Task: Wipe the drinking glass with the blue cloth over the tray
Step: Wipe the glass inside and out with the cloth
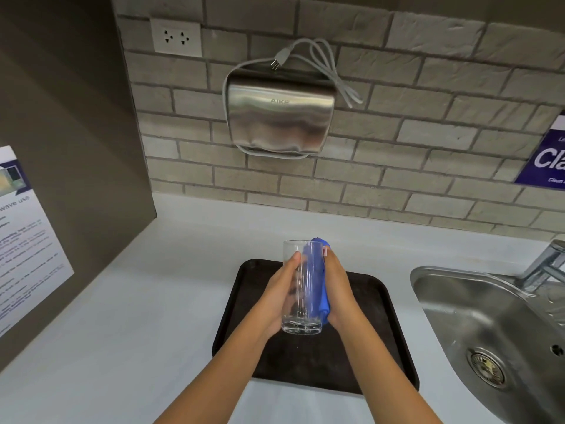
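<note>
A clear drinking glass is held upright above the dark tray, mouth up. My left hand grips its left side, thumb on the front near the rim. My right hand presses a bunched blue cloth against the glass's right side. The cloth runs from just above the rim down to near the base and shows through the glass wall.
The tray lies on a white counter. A steel sink with a tap is at the right. A metal hand dryer hangs on the brick wall behind. A dark side panel with a paper notice stands at the left.
</note>
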Available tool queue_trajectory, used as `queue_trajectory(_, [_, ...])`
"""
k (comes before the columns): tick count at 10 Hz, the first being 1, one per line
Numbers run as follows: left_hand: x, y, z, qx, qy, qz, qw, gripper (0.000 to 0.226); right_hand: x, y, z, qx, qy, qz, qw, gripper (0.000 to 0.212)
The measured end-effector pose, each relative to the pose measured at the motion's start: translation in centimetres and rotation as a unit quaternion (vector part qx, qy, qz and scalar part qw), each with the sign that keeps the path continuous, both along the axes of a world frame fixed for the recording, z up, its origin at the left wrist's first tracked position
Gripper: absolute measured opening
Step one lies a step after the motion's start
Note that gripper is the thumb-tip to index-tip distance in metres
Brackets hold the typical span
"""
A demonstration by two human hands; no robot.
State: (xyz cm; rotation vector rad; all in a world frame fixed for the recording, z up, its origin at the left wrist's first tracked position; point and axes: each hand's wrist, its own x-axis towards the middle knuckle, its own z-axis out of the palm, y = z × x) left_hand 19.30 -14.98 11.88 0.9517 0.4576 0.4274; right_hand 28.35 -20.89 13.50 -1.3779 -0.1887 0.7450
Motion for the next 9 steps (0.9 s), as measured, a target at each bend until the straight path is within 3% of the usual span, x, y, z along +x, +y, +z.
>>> queue_trajectory(1, [1.2, -0.2, 0.5, 0.022, 0.073, 0.106, 0.992, 0.050, 0.1, -0.1, -0.1, -0.008, -0.028, -0.011, 1.000, 0.046])
queue_trajectory(2, [1.7, -0.1, 0.3, 0.123, 0.169, 0.182, 0.961, 0.050, -0.9, -0.4, -1.1, -0.047, -0.222, -0.019, 0.974, 0.043])
queue_trajectory(3, [1.7, -0.8, -0.5, 0.179, 0.188, 0.182, 0.948, 0.054, -1.9, -0.3, -1.9, -0.059, -0.346, -0.047, 0.935, 0.042])
queue_trajectory(4, [1.5, -0.1, -0.9, 0.166, 0.116, 0.143, 0.969, 0.061, -2.6, -0.4, -2.4, -0.074, -0.376, -0.052, 0.922, 0.043])
queue_trajectory(5, [1.3, -0.3, -2.1, 0.060, 0.037, 0.049, 0.996, 0.050, -4.2, -0.8, -2.8, -0.061, -0.460, -0.035, 0.885, 0.045])
queue_trajectory(6, [-0.3, 1.6, -2.7, -0.250, -0.322, -0.232, 0.883, 0.051, -6.7, 0.1, -2.7, -0.042, -0.344, 0.008, 0.938, 0.044])
queue_trajectory(7, [0.0, 0.6, -1.7, 0.126, 0.139, -0.039, 0.981, 0.064, -4.9, 0.0, -2.4, -0.053, -0.352, 0.007, 0.934, 0.037])
queue_trajectory(8, [0.6, 0.8, -1.0, 0.045, 0.016, 0.021, 0.999, 0.079, -1.3, -1.1, -0.8, -0.030, -0.331, 0.000, 0.943, 0.037])
queue_trajectory(9, [1.2, 0.9, -0.4, -0.003, -0.003, 0.020, 1.000, 0.079, -0.9, -0.7, 0.0, -0.049, -0.339, 0.004, 0.940, 0.036])
